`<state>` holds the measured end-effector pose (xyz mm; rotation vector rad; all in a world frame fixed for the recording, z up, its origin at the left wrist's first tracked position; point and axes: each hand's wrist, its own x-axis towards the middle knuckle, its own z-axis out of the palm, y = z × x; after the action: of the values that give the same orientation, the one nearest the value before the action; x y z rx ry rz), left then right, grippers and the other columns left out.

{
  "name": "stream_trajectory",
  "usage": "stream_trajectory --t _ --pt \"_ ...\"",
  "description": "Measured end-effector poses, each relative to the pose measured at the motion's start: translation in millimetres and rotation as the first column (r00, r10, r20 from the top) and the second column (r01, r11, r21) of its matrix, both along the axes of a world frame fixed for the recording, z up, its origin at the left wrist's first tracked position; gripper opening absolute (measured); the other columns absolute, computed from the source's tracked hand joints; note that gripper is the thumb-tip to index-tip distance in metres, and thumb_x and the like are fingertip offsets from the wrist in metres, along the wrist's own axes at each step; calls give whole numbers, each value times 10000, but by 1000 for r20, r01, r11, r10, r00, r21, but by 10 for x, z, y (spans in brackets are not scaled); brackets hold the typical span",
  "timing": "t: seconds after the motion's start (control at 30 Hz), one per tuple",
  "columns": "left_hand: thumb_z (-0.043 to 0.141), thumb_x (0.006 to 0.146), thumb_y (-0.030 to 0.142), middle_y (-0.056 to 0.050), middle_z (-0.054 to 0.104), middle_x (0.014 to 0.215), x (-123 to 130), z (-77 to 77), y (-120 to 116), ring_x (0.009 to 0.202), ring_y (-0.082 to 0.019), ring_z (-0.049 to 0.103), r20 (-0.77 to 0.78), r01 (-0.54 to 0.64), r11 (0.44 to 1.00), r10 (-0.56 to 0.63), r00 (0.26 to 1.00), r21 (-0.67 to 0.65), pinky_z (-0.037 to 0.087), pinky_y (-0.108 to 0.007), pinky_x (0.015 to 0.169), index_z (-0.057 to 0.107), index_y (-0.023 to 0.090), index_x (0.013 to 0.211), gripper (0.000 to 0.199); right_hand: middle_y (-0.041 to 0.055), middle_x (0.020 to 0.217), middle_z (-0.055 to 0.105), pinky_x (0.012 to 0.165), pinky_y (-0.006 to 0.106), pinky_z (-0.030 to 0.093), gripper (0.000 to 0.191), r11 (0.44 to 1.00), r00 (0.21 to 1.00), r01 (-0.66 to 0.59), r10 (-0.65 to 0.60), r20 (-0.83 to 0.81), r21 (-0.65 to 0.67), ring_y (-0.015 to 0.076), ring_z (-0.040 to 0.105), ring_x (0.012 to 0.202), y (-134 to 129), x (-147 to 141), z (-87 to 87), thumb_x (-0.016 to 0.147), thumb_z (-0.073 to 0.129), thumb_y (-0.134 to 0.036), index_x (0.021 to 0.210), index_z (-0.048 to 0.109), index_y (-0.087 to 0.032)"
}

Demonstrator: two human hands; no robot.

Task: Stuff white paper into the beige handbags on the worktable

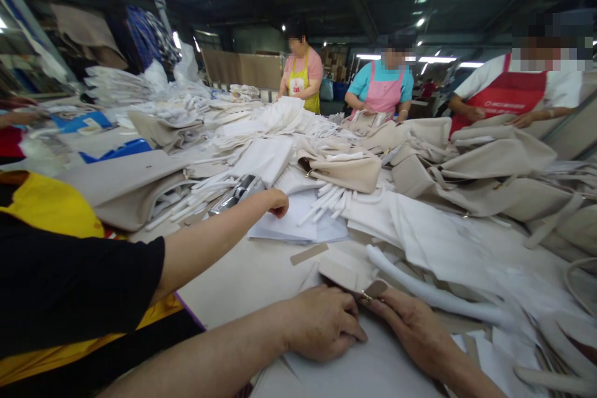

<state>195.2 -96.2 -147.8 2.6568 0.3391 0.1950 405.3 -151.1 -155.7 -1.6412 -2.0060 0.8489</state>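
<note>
left hand (321, 323) and right hand (410, 336) grip a beige bag flap (340, 273), a white bag handle (433, 292) lying just beside.

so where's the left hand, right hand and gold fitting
left hand (321, 323), head view, back of the hand
right hand (410, 331), head view, back of the hand
gold metal fitting (366, 296), head view, its middle

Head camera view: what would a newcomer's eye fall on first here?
The long table piled with beige handbags and white panels dominates, with aproned workers along its far side. In the foreground, the left hand and right hand meet at a small beige tab with a gold-coloured fitting. A co-worker's bare arm reaches in from the left.
</note>
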Motion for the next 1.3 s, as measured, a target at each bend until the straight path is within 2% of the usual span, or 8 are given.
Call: stream_trajectory --t 0.23,0.3,0.4,0.53,0.67,1.0,1.3 --pt "433 858 245 -38 637 1058 -72 158 -148 982 -200 573 -135 61 987 -41 990 150 425 -329 892 608 207 986 220 28 1043 629 895 305 430 325 998 994 -67 67 -86 2 193 563 978 -26 -69 14 919 388 -425 1002 663 -273" --pt "428 865 265 -50 624 1041 -97 176 -203 975 -208 565 -148 36 982 -8 989 187 420 -338 890 590 207 1011 225 23 1035 622 885 296 433 308 997 993 -71 71 -90 -2 184 561 974 -31 -72 15 921 394 -400 997 665 -275" --pt "419 867 292 -64 591 998 -116 182 -268 896 -217 564 -188 -28 975 70 980 221 447 -340 801 584 242 1034 241 22 1043 612 878 291 430 286 997 993 -82 81 -86 -5 177 558 973 -46 -69 14 922 401 -373 1009 656 -277" --pt "426 863 271 -62 556 915 -123 180 -321 846 -207 529 -163 -50 956 101 981 290 435 -326 766 584 233 1003 215 13 1032 601 876 284 425 262 995 991 -95 94 -98 -11 168 551 964 -54 -61 18 922 407 -348 996 648 -276" --pt "497 825 245 -55 558 918 -115 183 -344 862 -208 487 -110 -23 938 65 992 347 404 -339 769 574 181 970 176 10 998 591 869 276 421 246 995 991 -95 92 -93 -33 159 550 953 -63 -62 14 925 407 -332 959 641 -265" --pt "459 858 229 -32 599 1009 -98 226 -312 898 -183 500 -129 26 957 12 992 287 375 -319 803 572 163 992 188 15 1037 586 893 286 408 253 997 997 -74 73 -40 -17 162 550 973 -104 -61 -9 928 398 -339 1008 630 -280" --pt "466 840 257 -23 624 1054 -101 165 -292 899 -196 520 -149 18 960 25 988 279 384 -349 799 576 200 1011 211 28 994 595 843 283 436 261 997 998 -69 68 14 17 170 558 930 -119 -99 40 928 386 -345 971 628 -259"
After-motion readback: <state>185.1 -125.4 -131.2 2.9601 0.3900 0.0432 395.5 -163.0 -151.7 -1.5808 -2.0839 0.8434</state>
